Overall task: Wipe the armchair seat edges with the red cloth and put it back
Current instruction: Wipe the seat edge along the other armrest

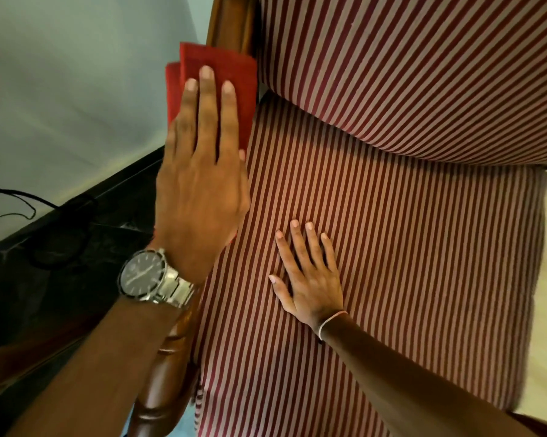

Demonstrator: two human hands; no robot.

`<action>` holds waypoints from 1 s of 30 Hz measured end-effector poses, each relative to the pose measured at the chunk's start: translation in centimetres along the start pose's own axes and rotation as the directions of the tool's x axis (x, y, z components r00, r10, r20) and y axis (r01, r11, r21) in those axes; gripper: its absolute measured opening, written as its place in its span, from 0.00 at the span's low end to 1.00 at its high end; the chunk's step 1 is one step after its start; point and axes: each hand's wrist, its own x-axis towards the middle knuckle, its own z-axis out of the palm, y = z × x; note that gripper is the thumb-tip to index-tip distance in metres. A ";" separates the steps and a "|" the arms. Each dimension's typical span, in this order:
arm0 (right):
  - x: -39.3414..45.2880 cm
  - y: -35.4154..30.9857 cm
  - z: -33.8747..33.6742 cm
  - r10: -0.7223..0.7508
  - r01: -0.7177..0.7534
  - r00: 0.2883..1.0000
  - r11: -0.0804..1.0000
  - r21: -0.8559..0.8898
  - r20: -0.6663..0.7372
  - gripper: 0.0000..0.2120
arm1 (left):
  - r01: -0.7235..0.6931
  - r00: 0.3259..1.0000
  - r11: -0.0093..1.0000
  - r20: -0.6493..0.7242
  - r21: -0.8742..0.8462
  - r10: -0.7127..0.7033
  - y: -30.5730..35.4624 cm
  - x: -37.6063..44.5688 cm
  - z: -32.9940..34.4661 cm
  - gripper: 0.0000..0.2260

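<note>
Left hand: my left hand (199,171) lies flat, palm down, fingers straight and close together, pointing away from me.
Left fingers: three fingertips (206,72) show in a row; the thumb is mostly hidden.
Left wrist: it wears a metal watch (146,275), forearm running in from lower left.
Right hand: my right hand (307,272) is spread flat, palm down, fingers fanned.
Right wrist: a thin band (330,320) circles it; forearm enters from lower right.
</note>
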 end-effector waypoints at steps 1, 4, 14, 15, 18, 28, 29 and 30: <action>0.0 0.0 0.0 -0.004 0.004 1.000 1.000 0.001 0.000 0.33 | -0.008 1.000 1.000 0.000 -0.003 0.008 -0.1 -0.6 0.0 0.28; -0.2 0.1 0.1 -0.008 0.008 1.000 1.000 0.010 -0.003 0.33 | -0.042 0.998 0.999 0.037 0.018 0.041 -0.8 -5.7 -0.1 0.27; -0.2 0.1 0.1 -0.014 0.014 1.000 1.000 0.019 0.001 0.33 | -0.023 0.999 1.000 0.025 0.018 0.023 0.0 1.5 -0.4 0.29; -0.1 0.2 0.1 -0.016 0.016 1.000 1.000 0.020 -0.002 0.33 | -0.029 0.999 0.999 0.021 0.016 0.028 -0.1 1.1 -0.2 0.29; -0.1 0.2 0.3 -0.025 0.025 0.999 0.999 0.025 -0.021 0.34 | -0.039 0.999 0.999 0.036 0.030 0.038 -0.9 -4.1 -0.1 0.28; 0.2 -0.3 -2.5 0.018 -0.029 0.997 0.988 0.150 0.076 0.33 | 0.075 0.994 0.949 0.094 -0.307 -0.048 -1.6 -10.0 -1.6 0.30; 0.5 -0.8 -3.5 0.067 -0.088 0.992 0.974 0.208 0.107 0.33 | 0.177 0.983 0.895 0.110 -0.410 -0.144 -2.1 -10.4 -2.0 0.32; 1.0 -1.5 -4.6 0.142 -0.180 0.980 0.933 0.312 0.141 0.32 | 0.288 0.958 0.822 0.148 -0.491 -0.247 -2.6 -10.8 -2.6 0.33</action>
